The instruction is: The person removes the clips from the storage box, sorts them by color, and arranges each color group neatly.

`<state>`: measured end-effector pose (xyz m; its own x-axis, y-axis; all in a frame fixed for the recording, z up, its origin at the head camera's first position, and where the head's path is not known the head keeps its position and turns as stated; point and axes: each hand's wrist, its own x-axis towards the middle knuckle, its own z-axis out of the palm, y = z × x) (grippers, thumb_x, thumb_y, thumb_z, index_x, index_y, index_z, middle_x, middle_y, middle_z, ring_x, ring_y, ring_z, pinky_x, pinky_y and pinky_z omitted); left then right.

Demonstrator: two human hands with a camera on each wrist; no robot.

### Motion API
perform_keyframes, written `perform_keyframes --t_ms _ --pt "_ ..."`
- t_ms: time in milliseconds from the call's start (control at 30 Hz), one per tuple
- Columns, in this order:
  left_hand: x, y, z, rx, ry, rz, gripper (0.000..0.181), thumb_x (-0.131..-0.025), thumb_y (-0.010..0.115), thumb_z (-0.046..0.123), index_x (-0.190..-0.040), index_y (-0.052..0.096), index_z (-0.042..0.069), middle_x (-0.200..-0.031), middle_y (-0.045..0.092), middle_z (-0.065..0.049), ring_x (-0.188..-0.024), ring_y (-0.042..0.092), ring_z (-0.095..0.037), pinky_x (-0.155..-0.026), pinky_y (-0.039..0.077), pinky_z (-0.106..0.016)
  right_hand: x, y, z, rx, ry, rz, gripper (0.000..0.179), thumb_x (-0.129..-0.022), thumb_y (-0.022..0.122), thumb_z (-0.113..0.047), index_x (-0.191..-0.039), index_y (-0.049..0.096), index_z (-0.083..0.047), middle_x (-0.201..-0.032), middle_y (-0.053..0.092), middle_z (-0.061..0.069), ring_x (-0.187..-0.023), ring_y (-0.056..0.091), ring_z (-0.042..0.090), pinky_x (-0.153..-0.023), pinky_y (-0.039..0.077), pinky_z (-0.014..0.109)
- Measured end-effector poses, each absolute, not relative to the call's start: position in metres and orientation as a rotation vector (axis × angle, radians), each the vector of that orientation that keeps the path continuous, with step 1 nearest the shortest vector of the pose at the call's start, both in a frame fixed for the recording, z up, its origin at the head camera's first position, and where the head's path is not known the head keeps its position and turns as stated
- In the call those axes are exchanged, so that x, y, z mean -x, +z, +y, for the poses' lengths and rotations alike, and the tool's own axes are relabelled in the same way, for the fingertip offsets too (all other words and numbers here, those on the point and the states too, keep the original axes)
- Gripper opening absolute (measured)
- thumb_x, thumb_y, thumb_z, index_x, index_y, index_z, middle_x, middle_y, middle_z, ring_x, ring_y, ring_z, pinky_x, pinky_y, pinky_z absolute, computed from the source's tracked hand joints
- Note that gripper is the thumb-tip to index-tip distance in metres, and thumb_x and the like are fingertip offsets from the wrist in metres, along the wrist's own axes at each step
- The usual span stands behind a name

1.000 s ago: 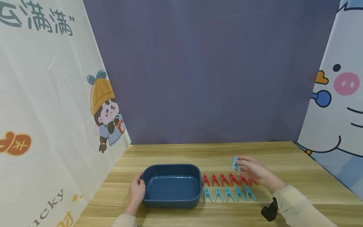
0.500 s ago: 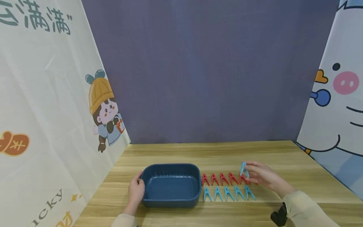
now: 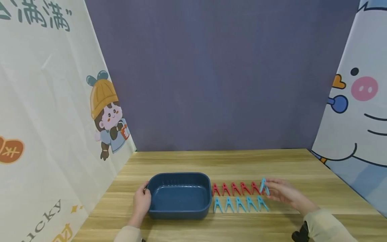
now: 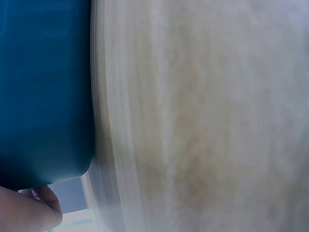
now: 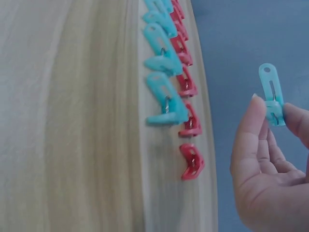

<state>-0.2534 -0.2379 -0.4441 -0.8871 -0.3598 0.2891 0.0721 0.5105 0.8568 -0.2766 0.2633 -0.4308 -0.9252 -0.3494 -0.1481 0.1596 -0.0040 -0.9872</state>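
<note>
In the head view, my left hand (image 3: 142, 201) grips the left wall of a dark blue plastic basin (image 3: 179, 215) that stands on the table. The basin's inside shows nothing in it. In the right wrist view, my right hand (image 5: 270, 169) pinches a light blue clothespin (image 5: 271, 94) between thumb and finger, its looped end pointing up. That hand hovers over the right end of a row of red clothespins (image 3: 234, 189), covering part of the last one. Nearer the front edge stands a row of light blue clothespins (image 3: 239, 204).
The wood-grain table (image 3: 242, 228) runs back to a dark grey-purple panel (image 3: 211, 84). A white printed sheet (image 3: 45, 101) hangs on the left, and another printed sheet (image 3: 356, 134) on the right. Both clothespin rows lie close beside the basin's right wall.
My right hand, with the light blue clothespin, has moved right and down toward the end of the red row. My left hand stays on the basin. The head view has shifted slightly.
</note>
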Motion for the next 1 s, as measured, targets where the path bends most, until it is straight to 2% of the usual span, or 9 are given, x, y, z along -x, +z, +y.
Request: perform_keyframes --t_ms 233,500,700,1000 --pt "0.253 -0.444 -0.238 -0.235 -1.338 -2.337 0.039 -0.088 0.036 -0.004 -0.125 0.046 -0.015 -0.109 0.054 -0.027 -0.078 0.048 -0.026 -0.066 0.040 -0.033 0.273 -0.438 0.272 0.169 -1.972 1.940 0.062 -0.094 0.051 -0.019 -0.132 0.021 0.020 -0.098 0.057 0.003 -0.089 0.058 0.017 -0.081 0.047 0.037" --pt "0.255 -0.447 -0.238 -0.241 -1.336 -2.336 0.040 -0.088 0.036 -0.004 -0.125 0.046 -0.015 -0.111 0.053 -0.027 -0.081 0.049 -0.028 -0.068 0.040 -0.036 0.273 -0.450 0.284 0.144 -1.935 1.932 0.063 -0.093 0.052 -0.018 -0.132 0.021 0.022 -0.098 0.060 0.003 -0.091 0.060 0.019 -0.082 0.047 0.037" --pt "0.254 -0.447 -0.239 -0.237 -1.329 -2.342 0.039 -0.088 0.035 -0.004 -0.124 0.046 -0.015 -0.113 0.052 -0.028 -0.083 0.049 -0.030 -0.070 0.040 -0.037 0.272 -0.458 0.291 0.101 -1.834 2.070 0.056 -0.090 0.057 -0.018 -0.126 0.036 0.019 -0.095 0.061 0.004 -0.088 0.060 0.021 -0.074 0.050 0.036" --pt "0.253 -0.446 -0.239 -0.245 -1.326 -2.353 0.040 -0.089 0.035 -0.003 -0.125 0.046 -0.014 -0.112 0.053 -0.027 -0.083 0.049 -0.029 -0.070 0.040 -0.037 0.272 -0.465 0.292 0.002 -1.691 2.169 0.048 -0.089 0.059 -0.020 -0.117 0.046 0.016 -0.085 0.062 0.006 -0.071 0.060 0.015 -0.061 0.051 0.027"
